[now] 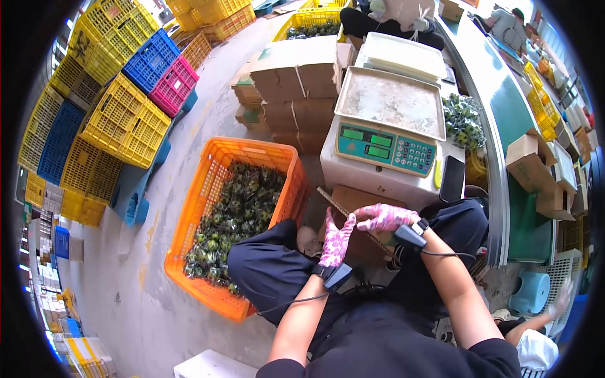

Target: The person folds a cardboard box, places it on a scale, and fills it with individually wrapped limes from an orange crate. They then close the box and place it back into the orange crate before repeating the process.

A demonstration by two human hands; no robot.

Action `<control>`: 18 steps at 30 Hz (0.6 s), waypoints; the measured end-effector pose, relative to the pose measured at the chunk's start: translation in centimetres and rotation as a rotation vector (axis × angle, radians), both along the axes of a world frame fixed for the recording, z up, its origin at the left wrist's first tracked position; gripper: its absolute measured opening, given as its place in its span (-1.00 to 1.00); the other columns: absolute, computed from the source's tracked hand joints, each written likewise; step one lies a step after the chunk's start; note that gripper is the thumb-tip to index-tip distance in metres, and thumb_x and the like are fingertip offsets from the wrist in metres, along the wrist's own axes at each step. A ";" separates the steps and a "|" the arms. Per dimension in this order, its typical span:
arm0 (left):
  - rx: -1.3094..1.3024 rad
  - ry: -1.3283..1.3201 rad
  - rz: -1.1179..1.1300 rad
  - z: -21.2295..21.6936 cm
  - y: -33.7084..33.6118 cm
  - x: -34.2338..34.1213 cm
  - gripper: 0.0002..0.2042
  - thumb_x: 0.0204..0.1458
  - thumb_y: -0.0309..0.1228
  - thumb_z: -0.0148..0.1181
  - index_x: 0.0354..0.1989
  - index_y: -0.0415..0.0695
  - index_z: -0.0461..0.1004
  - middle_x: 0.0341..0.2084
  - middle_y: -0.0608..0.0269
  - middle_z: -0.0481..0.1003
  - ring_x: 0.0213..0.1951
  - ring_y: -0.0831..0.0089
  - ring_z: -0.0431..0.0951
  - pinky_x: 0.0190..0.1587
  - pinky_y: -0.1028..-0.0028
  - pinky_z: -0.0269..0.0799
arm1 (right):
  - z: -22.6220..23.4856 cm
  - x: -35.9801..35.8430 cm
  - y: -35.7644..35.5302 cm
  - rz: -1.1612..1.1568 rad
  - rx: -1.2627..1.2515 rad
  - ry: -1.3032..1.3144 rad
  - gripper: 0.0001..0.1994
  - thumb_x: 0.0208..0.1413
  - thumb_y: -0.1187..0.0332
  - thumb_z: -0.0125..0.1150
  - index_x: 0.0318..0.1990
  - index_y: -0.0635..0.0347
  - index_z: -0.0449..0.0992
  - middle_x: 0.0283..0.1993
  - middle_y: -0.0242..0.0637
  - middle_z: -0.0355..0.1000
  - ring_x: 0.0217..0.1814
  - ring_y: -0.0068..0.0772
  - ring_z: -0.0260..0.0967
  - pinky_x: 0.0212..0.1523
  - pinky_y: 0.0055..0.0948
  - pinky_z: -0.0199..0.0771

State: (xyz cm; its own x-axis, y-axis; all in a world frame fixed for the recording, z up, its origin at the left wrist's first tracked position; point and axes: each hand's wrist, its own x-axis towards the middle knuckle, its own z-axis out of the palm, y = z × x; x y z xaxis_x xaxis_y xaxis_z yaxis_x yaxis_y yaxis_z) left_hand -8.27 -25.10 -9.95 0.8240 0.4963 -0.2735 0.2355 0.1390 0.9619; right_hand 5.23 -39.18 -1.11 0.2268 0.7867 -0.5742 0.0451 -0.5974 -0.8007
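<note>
My left hand, in a pink patterned glove, is raised between my knees with thumb and fingers apart and nothing visible in it. Facing it, my right hand wears a matching glove and points its stretched fingers leftward, close to the left fingertips. Under both hands a brown cardboard box sits between my legs, its top edge running diagonally. Beside my left knee, an orange crate holds many small dark green plants. Ahead of my hands, a digital scale with a stained metal pan rests on a white block.
A black phone and a yellow tool lie right of the scale. Flattened cardboard stacks stand behind the orange crate. Stacked plastic crates rise at left. A green conveyor runs along the right, with a co-worker's arm below it.
</note>
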 end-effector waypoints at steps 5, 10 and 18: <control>0.818 -0.031 0.234 2.3 -0.9 -0.1 -0.14 -0.01 -0.12 0.33 0.39 -0.11 -0.05 0.25 -0.24 0.18 0.36 -0.07 0.02 0.36 0.18 0.00 | -1.0 1.4 -0.3 -0.098 0.206 -0.622 -0.37 0.07 0.25 0.21 0.33 0.09 0.21 0.19 -0.03 0.38 0.21 -0.13 0.35 0.16 -0.20 0.38; 1.343 0.048 -0.771 9.0 -3.6 -3.1 -0.69 0.01 -0.31 0.07 -0.18 -0.29 0.50 -0.30 0.01 0.55 0.00 0.09 0.48 0.37 0.06 -0.04 | -0.8 1.3 2.3 0.030 0.081 -1.186 -0.76 0.02 0.32 0.12 -0.13 -0.02 0.54 -0.19 -0.15 0.51 -0.18 -0.03 0.51 -0.21 -0.11 0.52; 1.432 -0.049 -0.458 8.4 0.2 -5.8 -0.78 -0.04 -0.21 0.18 -0.50 -0.10 0.55 0.06 0.14 0.44 0.26 0.08 0.21 0.37 -0.08 -0.09 | -1.3 2.6 -1.2 -0.074 0.402 -1.212 -0.73 -0.03 0.42 0.10 -0.13 -0.01 0.56 -0.09 -0.24 0.51 -0.05 -0.07 0.46 0.03 -0.12 0.46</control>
State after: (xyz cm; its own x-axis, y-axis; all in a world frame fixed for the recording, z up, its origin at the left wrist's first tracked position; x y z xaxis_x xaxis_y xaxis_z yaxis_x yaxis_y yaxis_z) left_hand -14.11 -24.89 -1.54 0.9711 0.0165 0.2381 -0.0385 -0.9737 0.2244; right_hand 7.80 -40.36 -2.38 0.4867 0.8190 0.3040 0.8467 -0.3565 -0.3950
